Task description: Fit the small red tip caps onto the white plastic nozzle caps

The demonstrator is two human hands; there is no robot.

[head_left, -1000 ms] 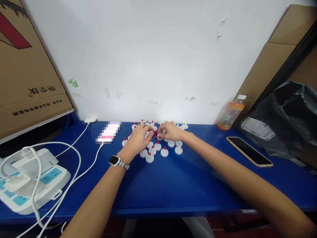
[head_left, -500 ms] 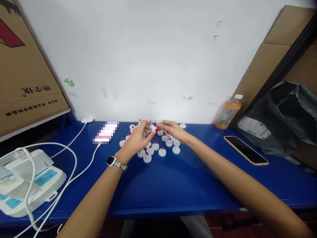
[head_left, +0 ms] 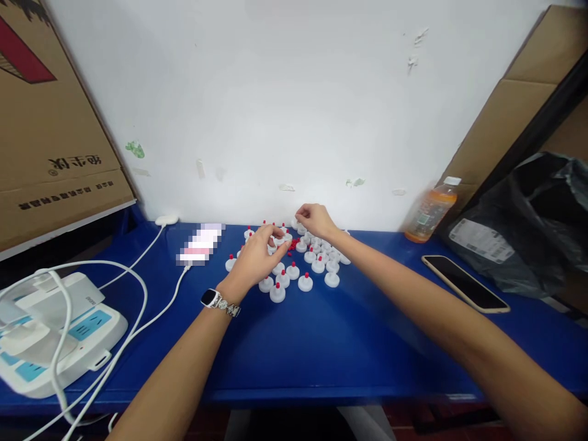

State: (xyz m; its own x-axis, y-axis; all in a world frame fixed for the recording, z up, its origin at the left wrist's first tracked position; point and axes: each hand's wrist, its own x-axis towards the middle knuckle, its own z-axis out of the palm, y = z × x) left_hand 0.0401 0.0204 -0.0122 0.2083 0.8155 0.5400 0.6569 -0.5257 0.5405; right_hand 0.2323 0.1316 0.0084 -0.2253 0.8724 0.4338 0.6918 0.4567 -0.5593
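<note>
Several white plastic nozzle caps with red tips (head_left: 277,293) stand upright on the blue table, with a small pile of loose red tips (head_left: 294,245) in their midst. My left hand (head_left: 260,251), wearing a watch, rests among the caps at the left of the cluster. Its thumb and fingers are apart beside a white cap, and nothing is clearly gripped. At the back of the cluster my right hand (head_left: 316,220) has its fingertips pinched together, close to a white cap without a red tip (head_left: 294,224). What lies between those fingertips is hidden.
White caps without tips (head_left: 331,280) are grouped at the cluster's right. A power strip (head_left: 78,337) with looping white cables and a pixelated screen (head_left: 201,244) are at the left. On the right are a phone (head_left: 465,283), an orange drink bottle (head_left: 432,211) and a dark plastic bag (head_left: 509,226).
My right hand has moved back, away from the red tips and my left hand. The white cap that my left hand held up is no longer raised, and its fingers have spread. The view has shifted slightly.
</note>
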